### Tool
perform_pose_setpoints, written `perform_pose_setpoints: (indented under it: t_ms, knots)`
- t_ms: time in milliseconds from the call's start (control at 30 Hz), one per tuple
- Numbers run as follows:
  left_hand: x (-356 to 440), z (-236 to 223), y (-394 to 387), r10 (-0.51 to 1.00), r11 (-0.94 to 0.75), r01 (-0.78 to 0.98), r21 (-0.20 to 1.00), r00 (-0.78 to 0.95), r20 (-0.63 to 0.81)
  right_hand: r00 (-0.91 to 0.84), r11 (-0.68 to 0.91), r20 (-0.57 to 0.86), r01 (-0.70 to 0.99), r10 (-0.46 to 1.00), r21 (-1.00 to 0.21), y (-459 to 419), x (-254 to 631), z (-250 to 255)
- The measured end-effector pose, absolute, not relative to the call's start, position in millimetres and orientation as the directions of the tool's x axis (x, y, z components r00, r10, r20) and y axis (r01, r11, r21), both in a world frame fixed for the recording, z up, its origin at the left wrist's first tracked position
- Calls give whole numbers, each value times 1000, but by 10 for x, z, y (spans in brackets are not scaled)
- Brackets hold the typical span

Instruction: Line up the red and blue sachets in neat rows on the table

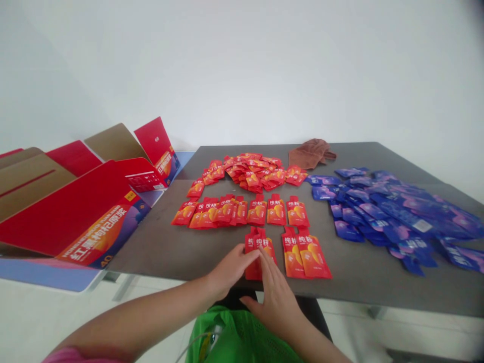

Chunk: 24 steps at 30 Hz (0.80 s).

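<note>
I'm watching both hands working near the tabletop's [159, 252] close edge, fingertips meeting over overlapping red pouches [261, 242]. The left hand [232, 267] is bending its fingers beside them; whether it is gripping, I'm not able to tell. The right hand [278, 297] is keeping its fingers straight, thumb spread wide. Just right of the hands, a second red pair [312, 254] is lying flat. Beyond them, a red row [257, 209] is running crosswise, a loose red heap [257, 171] sitting behind. Farther right, blue pouches [381, 212] are sprawling. Off left, printed cartons [75, 212] are standing open.
</note>
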<state>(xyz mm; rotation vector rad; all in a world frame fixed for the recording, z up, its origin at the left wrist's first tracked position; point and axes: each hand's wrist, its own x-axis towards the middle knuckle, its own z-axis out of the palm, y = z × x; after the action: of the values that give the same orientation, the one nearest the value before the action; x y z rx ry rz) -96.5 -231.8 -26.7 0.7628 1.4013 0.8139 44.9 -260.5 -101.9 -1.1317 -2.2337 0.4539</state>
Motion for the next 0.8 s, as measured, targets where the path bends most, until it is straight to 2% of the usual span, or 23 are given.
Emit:
perform_pose_setpoints:
  t_ms: [133, 300, 367, 433, 500, 533, 633, 800]
  knots:
    - [-830, -370, -2473, 845, 531, -187, 826, 43, -533, -426, 624, 456, 555, 781, -551, -2712, 409, -1025]
    - [-857, -180, -2355, 954, 296, -174, 939, 92, -284, -412, 704, 580, 517, 703, -487, -2540, 376, -669]
    - [-945, -29, -2126, 982, 178, -63, 982, 77, -173, -421, 712, 580, 498, 697, -495, -2300, 358, -458]
    - [-1044, 87, -1821, 990, 122, 204, 971, 49, -134, -410, 667, 534, 551, 740, -501, -2009, 306, -300]
    - [-1125, 129, -1498, 986, 154, 574, 804, -38, -162, -409, 591, 430, 613, 805, -524, -1730, 216, -239]
    - [-1153, 120, -1347, 983, 172, 641, 748, -63, -172, -408, 551, 371, 636, 834, -540, -1608, 164, -245]
    - [-1196, 17, -1005, 978, 196, 737, 647, -94, -189, -434, 486, 240, 651, 868, -582, -1335, 26, -349]
    - [-1239, -152, -846, 982, 182, 799, 573, -119, -146, -460, 498, 224, 650, 859, -574, -1132, 1, -511]
